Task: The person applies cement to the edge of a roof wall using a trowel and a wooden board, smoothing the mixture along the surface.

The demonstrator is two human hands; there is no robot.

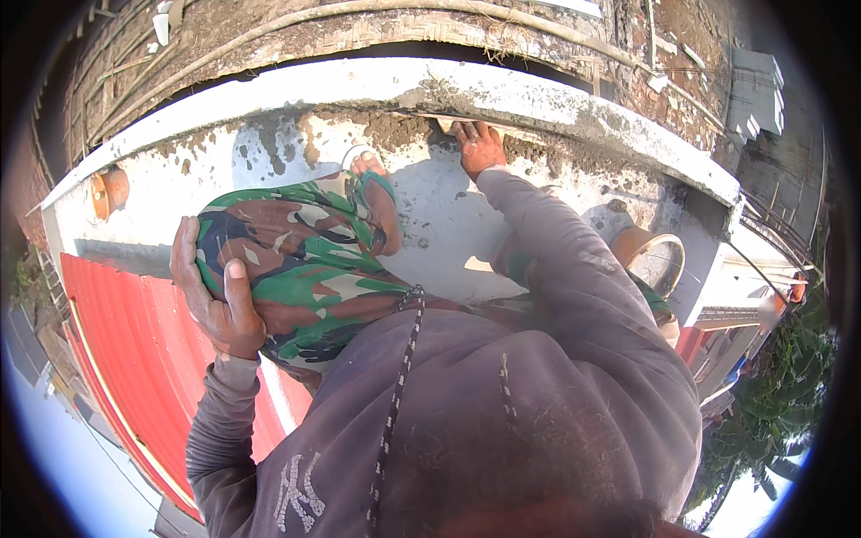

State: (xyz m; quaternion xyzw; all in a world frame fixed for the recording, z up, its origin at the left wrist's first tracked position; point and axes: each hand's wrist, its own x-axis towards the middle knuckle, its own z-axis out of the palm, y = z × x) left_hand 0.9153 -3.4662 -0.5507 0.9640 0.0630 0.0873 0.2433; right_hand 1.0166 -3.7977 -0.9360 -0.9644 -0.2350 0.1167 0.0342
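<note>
My left hand (220, 300) lies over my bent knee in camouflage trousers (296, 242), thumb apart from the fingers, holding nothing. Stretched forward, my right arm reaches the foot of the white wall (359, 85). There my right hand (482, 150) has its fingers curled on a pale, flat, board-like piece (520, 135) against the wall's inner side. Its full shape is hidden by the hand and the wall. Wet grey-brown mortar (386, 132) is smeared along the wall to the left of that hand, with splashes on the white floor (430, 224).
An orange-brown bucket (647, 260) stands at my right, and an orange pot-like container (109, 194) at the far left. Red roofing sheets (134, 332) slope away at left. Beyond the wall run a bamboo pole (359, 9) and woven matting. My sandalled foot (381, 202) is near the wall.
</note>
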